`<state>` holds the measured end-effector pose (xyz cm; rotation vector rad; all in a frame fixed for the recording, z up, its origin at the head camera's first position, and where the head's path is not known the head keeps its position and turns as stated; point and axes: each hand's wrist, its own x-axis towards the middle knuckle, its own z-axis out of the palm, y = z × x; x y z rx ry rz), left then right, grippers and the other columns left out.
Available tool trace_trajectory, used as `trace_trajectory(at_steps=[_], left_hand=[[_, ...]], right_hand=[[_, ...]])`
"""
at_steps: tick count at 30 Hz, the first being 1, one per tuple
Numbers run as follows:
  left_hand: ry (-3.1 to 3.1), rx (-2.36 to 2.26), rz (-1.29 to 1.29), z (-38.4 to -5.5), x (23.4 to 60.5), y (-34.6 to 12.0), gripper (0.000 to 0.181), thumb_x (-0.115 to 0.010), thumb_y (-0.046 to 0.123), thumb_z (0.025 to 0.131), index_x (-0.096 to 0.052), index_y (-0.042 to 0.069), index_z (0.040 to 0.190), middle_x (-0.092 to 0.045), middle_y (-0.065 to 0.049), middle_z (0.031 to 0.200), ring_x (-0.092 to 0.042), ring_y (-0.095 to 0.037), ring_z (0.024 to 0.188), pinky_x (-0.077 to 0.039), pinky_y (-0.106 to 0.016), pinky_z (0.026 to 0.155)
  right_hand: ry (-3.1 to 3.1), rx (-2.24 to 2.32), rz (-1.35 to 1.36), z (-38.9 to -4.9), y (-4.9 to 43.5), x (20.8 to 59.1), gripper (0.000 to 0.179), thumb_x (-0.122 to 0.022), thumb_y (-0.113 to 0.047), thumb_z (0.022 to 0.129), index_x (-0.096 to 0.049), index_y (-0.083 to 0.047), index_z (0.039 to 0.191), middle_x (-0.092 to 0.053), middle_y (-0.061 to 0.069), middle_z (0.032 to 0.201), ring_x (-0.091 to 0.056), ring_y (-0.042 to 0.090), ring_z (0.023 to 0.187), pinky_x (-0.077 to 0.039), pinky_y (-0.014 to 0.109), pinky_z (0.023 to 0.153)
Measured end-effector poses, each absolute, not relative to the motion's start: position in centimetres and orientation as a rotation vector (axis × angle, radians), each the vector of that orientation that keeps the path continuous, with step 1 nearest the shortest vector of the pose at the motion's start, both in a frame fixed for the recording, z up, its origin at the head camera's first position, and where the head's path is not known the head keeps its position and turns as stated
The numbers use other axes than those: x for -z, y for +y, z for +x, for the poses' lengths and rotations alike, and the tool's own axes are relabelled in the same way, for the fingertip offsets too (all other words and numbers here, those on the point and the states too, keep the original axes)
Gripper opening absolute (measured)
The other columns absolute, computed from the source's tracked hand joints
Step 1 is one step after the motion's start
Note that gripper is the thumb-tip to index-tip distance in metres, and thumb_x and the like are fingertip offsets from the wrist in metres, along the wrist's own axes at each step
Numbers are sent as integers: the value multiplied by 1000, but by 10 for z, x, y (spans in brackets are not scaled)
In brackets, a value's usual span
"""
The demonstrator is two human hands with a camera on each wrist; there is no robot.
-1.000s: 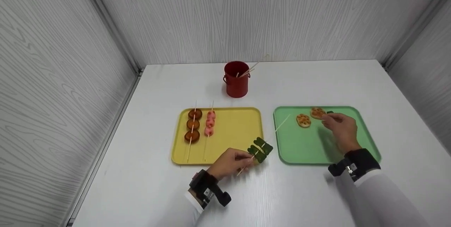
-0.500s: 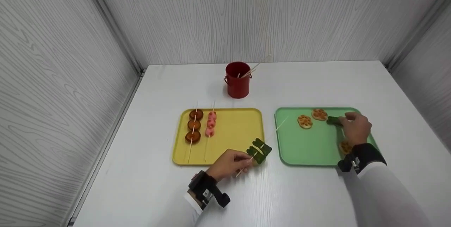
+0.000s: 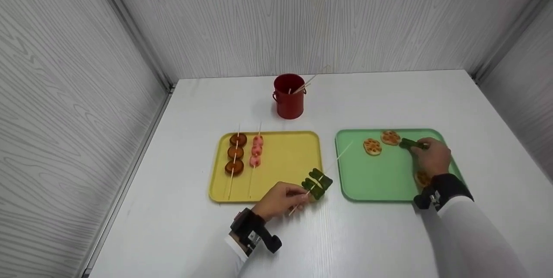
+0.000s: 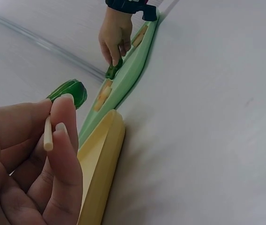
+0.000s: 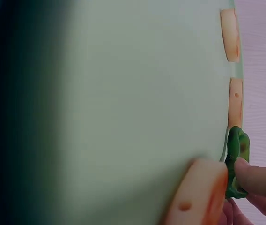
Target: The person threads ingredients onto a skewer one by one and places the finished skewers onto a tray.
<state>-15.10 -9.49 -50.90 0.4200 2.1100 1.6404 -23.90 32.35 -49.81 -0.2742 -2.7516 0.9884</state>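
My left hand [image 3: 281, 200] pinches the lower end of a thin wooden skewer [image 3: 343, 151] in front of the yellow tray [image 3: 293, 153]. Two folded green pepper pieces [image 3: 321, 178] are threaded on it, just beyond the fingertips; the skewer's bare tip points toward the green tray [image 3: 376, 183]. At that tray's far right part, my right hand [image 3: 434, 157] pinches a loose green pepper piece [image 3: 408, 143] between thumb and fingers. In the right wrist view this pepper piece [image 5: 236, 145] stands on edge beside a lotus root slice [image 5: 235, 101].
Lotus root slices [image 3: 372, 146] lie on the green tray, one [image 3: 422, 178] partly under the right wrist. On the yellow tray are a skewer of brown round slices [image 3: 236, 153] and one of pink pieces [image 3: 256, 150]. A red bucket [image 3: 290, 103] with skewers stands behind.
My right hand has moved right, from beside a lotus root slice to the loose green pepper piece, and now grips it. My left hand with the skewer has stayed nearly still.
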Motion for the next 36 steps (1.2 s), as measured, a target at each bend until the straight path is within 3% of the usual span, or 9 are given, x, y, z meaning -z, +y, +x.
trace_trajectory(at_steps=[6, 13, 18, 21, 26, 30, 36], left_hand=[[2094, -1657, 431, -152, 509, -95, 18, -66, 12, 93, -73, 0, 105, -70, -13, 83, -59, -9, 64, -45, -18, 52], [2074, -1677, 464, -151, 511, -95, 17, -64, 9, 94, -72, -3, 104, -69, -24, 88, -60, -11, 66, -45, -17, 53], [2060, -1683, 448, -150, 512, -95, 18, -66, 10, 93, -72, -2, 105, -68, -25, 85, -60, -12, 64, -46, -18, 51], [2059, -1688, 440, -150, 511, -95, 18, -66, 10, 93, -72, -1, 105, -68, -25, 85, -59, -12, 64, -45, -18, 51], [2062, -1687, 420, -149, 510, -95, 18, -65, 10, 93, -72, -1, 105, -68, -25, 85, -58, -12, 63, -44, -18, 50], [2058, -1691, 415, -148, 507, -95, 18, -65, 8, 93, -72, -2, 105, -67, -28, 86, -57, -12, 62, -43, -18, 51], [2044, -1694, 406, -150, 512, -96, 16, -65, 9, 93, -73, 0, 104, -68, -25, 86, -58, -12, 63, -45, -17, 51]], right_hand=[[-2705, -940, -214, -238, 321, 498, 27, -64, -9, 93, -63, 13, 109, -63, 35, 104, -59, 47, 93, -44, 55, 82], [-2678, -898, -194, -237, 319, 502, 24, -67, -9, 91, -66, 12, 103, -66, 32, 95, -61, 44, 82, -44, 46, 70], [-2687, -916, -202, -235, 316, 503, 26, -68, -13, 91, -66, 12, 101, -66, 30, 93, -61, 39, 79, -43, 39, 65], [-2664, -929, -228, -233, 312, 502, 28, -68, -16, 92, -67, 10, 101, -67, 28, 92, -60, 32, 73, -42, 34, 62], [-2587, -1012, -268, -226, 302, 500, 29, -66, -20, 94, -69, 6, 104, -69, 24, 90, -54, 6, 59, -41, 23, 54], [-2516, -1100, -245, -221, 289, 494, 29, -66, -23, 95, -69, 3, 107, -70, 22, 90, -50, -6, 59, -40, 17, 53], [-2492, -1236, -203, -219, 269, 484, 33, -66, -29, 94, -68, 0, 110, -69, 17, 91, -56, 0, 69, -44, 17, 61]])
